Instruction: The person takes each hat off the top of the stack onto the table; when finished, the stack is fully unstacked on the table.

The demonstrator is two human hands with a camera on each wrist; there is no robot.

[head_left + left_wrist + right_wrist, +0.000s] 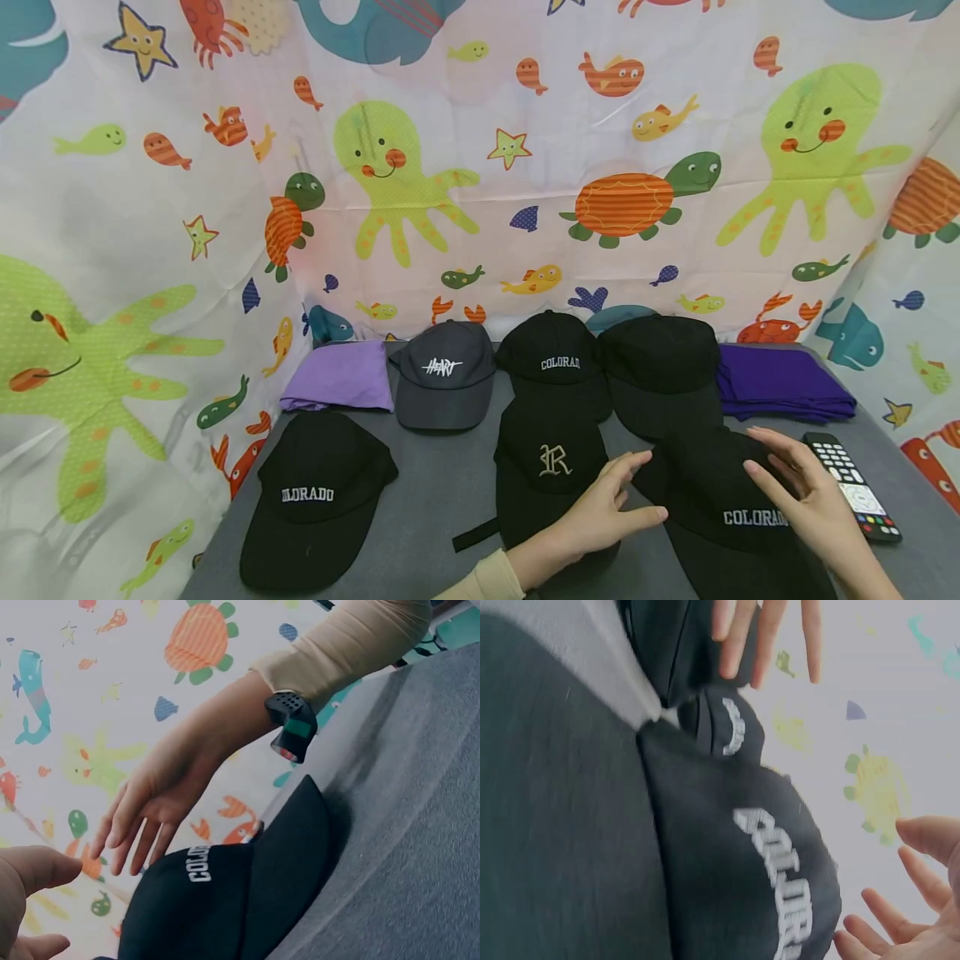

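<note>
A black cap with white "COLORADO" lettering (731,492) lies at the front right of the table, its brim toward me. My right hand (813,500) hovers over that cap's right side, fingers spread and slightly bent. Left of it, my left hand (600,512) is held with fingers extended, in front of a black cap with a gold "R" (551,458). In the left wrist view, the right hand (169,791) hangs just above the COLORADO cap (202,900), apart from it. From the right wrist view, neither hand holds anything, and the cap (727,817) lies between them.
Another black COLORADO cap (318,492) lies front left. Along the back are a lilac folded cloth (341,375), a grey HEART cap (444,383), a COLORADO cap (551,350), a plain black cap (660,358) and purple folded cloth (783,383). A remote control (851,487) lies at right.
</note>
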